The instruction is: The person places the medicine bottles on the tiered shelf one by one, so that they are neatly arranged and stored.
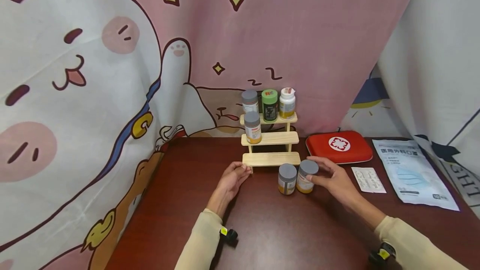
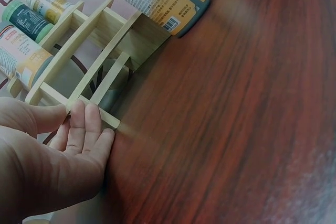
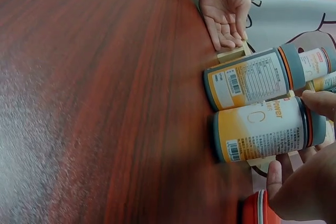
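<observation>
A small three-step wooden rack [image 1: 271,159] stands at the back of the table. My left hand [image 1: 233,180] pinches the left end of its lowest step between thumb and fingers; the left wrist view shows this grip on the wooden rack [image 2: 86,77]. In front of the rack's right side, two grey-lidded supplement bottles stand upright side by side. My right hand [image 1: 339,183] holds the right bottle [image 1: 305,183] around its lid, thumb on the near side. The left bottle [image 1: 287,180] stands close beside it, untouched by the hand. Both labels show in the right wrist view.
On the top step are a grey-lidded bottle [image 1: 250,100], a green-lidded bottle [image 1: 269,105] and a white bottle [image 1: 287,104]. Another grey-lidded bottle [image 1: 253,128] stands on the middle step. To the right lie a red first-aid case [image 1: 318,147], a blister pack [image 1: 368,179] and a mask packet [image 1: 414,174].
</observation>
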Motion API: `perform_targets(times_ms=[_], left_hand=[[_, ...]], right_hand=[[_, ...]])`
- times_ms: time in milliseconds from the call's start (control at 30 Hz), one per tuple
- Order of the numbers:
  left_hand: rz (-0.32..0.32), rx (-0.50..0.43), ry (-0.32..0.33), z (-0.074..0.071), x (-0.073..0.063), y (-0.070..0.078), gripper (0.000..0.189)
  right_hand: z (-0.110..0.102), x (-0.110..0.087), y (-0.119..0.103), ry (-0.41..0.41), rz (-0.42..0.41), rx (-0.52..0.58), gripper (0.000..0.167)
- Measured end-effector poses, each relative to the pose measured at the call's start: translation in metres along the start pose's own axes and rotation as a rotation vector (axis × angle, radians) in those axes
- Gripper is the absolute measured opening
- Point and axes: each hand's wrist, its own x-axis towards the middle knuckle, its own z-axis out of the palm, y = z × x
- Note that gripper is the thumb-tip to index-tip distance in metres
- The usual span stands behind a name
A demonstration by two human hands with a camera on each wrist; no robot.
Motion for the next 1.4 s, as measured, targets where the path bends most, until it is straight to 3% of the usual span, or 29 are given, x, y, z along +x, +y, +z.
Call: perform_targets(times_ms=[133,500,967,1200,1400], left_hand=[[0.001,-0.001,-0.001,-0.001,0.0,-0.001,0.008],[0.006,0.007,-0.004,-0.001,0.001,-0.002,0.009],[-0.003,0.012,-0.007,-0.002,0.003,-0.002,0.008],[0.003,-0.006,-0.008,0.0,0.002,-0.001,0.008],[0.002,0.017,-0.01,-0.001,0.001,-0.001,0.008]], right_hand=[[-0.002,0.003,-0.001,0.006,0.028,0.005,0.064],[-0.007,0.013,-0.016,0.035,-0.025,-0.041,0.06],[-0.004,0.028,-0.032,0.278,-0.13,-0.091,0.059],[-0.003,0.037,-0.044,0.315,-0.136,-0.084,0.061],[0.007,0.041,-0.055,0.344,-0.19,0.003,0.06]])
